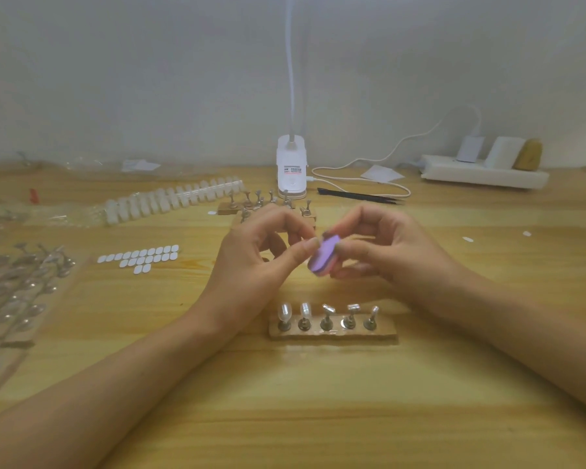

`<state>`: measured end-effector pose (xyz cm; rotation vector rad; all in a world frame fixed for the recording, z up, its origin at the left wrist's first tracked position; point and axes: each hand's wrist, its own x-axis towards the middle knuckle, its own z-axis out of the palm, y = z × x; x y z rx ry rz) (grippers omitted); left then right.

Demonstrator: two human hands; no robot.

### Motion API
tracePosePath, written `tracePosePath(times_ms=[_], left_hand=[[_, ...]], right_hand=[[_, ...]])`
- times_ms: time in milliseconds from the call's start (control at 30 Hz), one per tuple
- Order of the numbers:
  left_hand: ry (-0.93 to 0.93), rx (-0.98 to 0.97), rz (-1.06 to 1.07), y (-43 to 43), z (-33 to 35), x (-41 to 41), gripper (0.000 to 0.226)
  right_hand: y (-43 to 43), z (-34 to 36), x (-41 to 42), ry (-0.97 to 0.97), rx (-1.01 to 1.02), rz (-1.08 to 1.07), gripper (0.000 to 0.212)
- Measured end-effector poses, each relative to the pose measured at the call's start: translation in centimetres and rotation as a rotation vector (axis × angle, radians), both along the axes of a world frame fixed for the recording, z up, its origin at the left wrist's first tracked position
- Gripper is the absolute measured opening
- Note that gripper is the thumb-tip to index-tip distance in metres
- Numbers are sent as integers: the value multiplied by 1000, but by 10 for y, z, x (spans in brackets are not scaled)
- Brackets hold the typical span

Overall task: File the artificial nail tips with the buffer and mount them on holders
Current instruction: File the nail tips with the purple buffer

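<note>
Pinching the purple buffer (322, 256), right hand (384, 247) fingers curl round it; left hand (256, 262) fingers apparently pinch a nail tip (316, 241).

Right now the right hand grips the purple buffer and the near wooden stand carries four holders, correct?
Not quite. The near wooden stand carries five holders, not four, as the head view shows. The right hand does grip the purple buffer.

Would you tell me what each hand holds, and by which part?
The right hand pinches the purple buffer by its right edge. The left hand pinches at its upper edge; whether on a nail tip cannot be told.
</note>
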<state>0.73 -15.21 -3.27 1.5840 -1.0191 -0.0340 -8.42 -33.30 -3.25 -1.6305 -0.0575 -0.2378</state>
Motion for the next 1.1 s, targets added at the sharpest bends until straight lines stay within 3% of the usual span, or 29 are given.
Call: tracePosePath(times_ms=[100, 233, 367, 500, 667, 867, 1000, 1100], left_hand=[[14, 0, 4, 0, 0, 0, 19], [1, 4, 9, 1, 1, -1, 19], [0, 8, 11, 1, -1, 0, 18], [-16, 6, -4, 0, -2, 0, 14], [-7, 12, 7, 1, -2, 0, 18], [0, 32, 4, 1, -1, -3, 19], [-20, 25, 6, 0, 0, -2, 19], [-10, 42, 1, 0, -1, -2, 16]], right_hand=[[-5, 8, 3, -21, 102, -144, 18], [-2, 5, -1, 55, 21, 16, 9], [-6, 10, 1, 48, 94, -92, 12], [0, 6, -2, 99, 28, 60, 7], [-6, 6, 1, 64, 109, -69, 19], [-15, 11, 3, 26, 69, -156, 17], [-6, 4, 0, 71, 13, 7, 12], [-9, 8, 3, 6, 60, -115, 12]])
